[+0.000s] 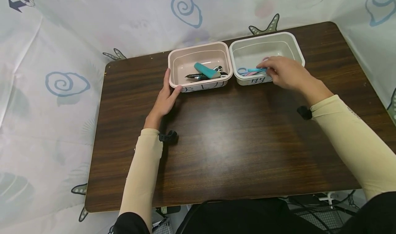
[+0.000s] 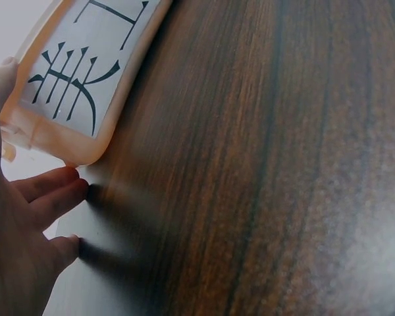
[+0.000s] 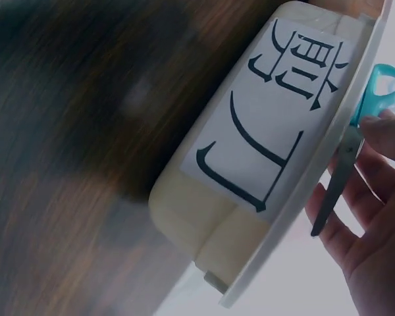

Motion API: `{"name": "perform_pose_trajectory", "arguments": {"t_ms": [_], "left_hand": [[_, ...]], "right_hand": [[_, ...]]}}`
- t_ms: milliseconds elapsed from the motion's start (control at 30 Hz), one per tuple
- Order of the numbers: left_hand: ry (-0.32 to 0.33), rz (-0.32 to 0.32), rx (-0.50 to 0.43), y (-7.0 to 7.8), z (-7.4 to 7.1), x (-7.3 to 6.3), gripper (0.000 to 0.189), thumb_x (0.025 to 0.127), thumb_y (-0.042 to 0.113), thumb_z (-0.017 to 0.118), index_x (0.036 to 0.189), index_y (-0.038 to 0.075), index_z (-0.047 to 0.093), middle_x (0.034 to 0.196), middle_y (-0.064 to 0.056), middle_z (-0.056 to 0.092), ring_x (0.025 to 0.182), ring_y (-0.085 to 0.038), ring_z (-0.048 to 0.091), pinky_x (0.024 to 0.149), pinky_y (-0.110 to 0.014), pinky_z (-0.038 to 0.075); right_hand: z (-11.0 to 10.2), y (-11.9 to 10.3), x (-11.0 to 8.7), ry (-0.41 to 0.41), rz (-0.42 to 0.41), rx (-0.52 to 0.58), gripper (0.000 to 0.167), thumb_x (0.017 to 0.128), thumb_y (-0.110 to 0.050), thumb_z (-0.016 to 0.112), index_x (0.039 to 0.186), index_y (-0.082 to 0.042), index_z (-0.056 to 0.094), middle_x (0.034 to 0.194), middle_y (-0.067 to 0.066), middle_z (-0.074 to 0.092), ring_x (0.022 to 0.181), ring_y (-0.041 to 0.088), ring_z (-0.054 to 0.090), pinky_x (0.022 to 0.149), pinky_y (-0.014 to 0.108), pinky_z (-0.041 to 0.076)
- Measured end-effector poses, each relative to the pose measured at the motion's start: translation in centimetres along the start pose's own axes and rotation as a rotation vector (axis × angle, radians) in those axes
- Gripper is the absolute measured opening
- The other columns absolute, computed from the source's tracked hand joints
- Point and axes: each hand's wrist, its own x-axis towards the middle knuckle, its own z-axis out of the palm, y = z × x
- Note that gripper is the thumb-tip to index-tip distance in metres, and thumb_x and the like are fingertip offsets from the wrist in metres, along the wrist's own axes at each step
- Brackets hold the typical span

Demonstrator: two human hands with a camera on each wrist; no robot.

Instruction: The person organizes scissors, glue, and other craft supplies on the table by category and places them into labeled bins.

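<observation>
My right hand [image 1: 287, 72] pinches a pair of scissors [image 3: 345, 155] with turquoise handles between thumb and fingers. The scissors are over the front part of a pale grey-white bin [image 1: 266, 38], whose white label [image 3: 250, 125] bears black characters for scissors. Beneath the right hand, more scissors with light blue handles [image 1: 242, 71] and pink parts lie inside that bin. My left hand [image 1: 164, 99] touches the front left corner of a pinkish-beige bin [image 1: 198, 47]. Its thumb is at the front rim and its extended fingers lie along the left side, as the head view shows.
A teal tool [image 1: 207, 71], slim black items [image 1: 195, 76] and metal pieces lie in the beige bin. Both bins stand side by side at the back of a dark wood table [image 1: 216, 151]. A patterned white curtain [image 1: 139, 20] hangs behind it.
</observation>
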Motion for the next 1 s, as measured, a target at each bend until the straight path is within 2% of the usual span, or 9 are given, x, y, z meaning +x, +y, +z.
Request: {"name": "perform_pose_trajectory", "arguments": {"t_ms": [133,267,400,533,733,1000], "left_hand": [[0.001,0.002,0.001,0.0,0.0,0.2,0.079,0.099,0.051,0.050,0.156,0.043,-0.004,0.160,-0.003,0.023,0.139,-0.023,0.033,0.112,-0.049,0.024],[-0.003,-0.005,0.009,-0.1,0.1,0.2,0.079,0.099,0.053,0.049,0.156,0.044,-0.005,0.160,-0.003,0.023,0.140,-0.024,0.033,0.112,-0.050,0.024],[-0.006,-0.015,0.015,-0.1,0.1,0.1,0.080,0.098,0.057,0.048,0.155,0.044,-0.006,0.160,-0.003,0.024,0.140,-0.024,0.032,0.111,-0.051,0.025],[-0.006,-0.018,0.010,0.1,0.1,0.0,0.080,0.097,0.057,0.048,0.155,0.044,-0.006,0.160,-0.003,0.024,0.140,-0.024,0.033,0.111,-0.050,0.025],[-0.004,-0.023,0.008,0.2,0.0,0.1,0.080,0.097,0.057,0.048,0.155,0.044,-0.006,0.160,-0.002,0.024,0.140,-0.023,0.033,0.111,-0.049,0.025],[-0.006,-0.017,0.008,0.1,0.1,0.0,0.079,0.098,0.055,0.048,0.155,0.045,-0.006,0.159,-0.004,0.025,0.139,-0.025,0.033,0.111,-0.050,0.025]], "right_hand": [[0.0,0.4,0.6,-0.018,0.009,0.032,0.035,0.100,-0.004,0.046,0.131,-0.003,0.061,0.128,0.016,0.059,0.095,0.031,0.054,0.081,0.048,0.040],[0.1,0.8,0.9,-0.016,0.007,0.044,0.033,0.100,-0.005,0.046,0.128,-0.005,0.065,0.117,0.013,0.063,0.084,0.029,0.052,0.075,0.044,0.037],[0.2,1.4,1.2,-0.025,0.017,0.062,0.031,0.101,-0.006,0.046,0.126,-0.005,0.065,0.112,0.015,0.063,0.086,0.032,0.051,0.077,0.045,0.036],[0.2,1.7,1.2,-0.042,0.047,0.094,0.031,0.102,-0.010,0.045,0.127,-0.004,0.065,0.114,0.016,0.064,0.089,0.031,0.051,0.079,0.045,0.036],[0.3,1.8,1.2,-0.033,0.089,0.137,0.033,0.104,-0.012,0.044,0.128,-0.004,0.065,0.112,0.013,0.069,0.083,0.025,0.051,0.071,0.039,0.036],[1.0,2.0,0.6,0.095,0.044,0.144,0.027,0.102,-0.009,0.049,0.119,-0.002,0.069,0.117,0.014,0.067,0.093,0.028,0.055,0.080,0.043,0.038]]}}
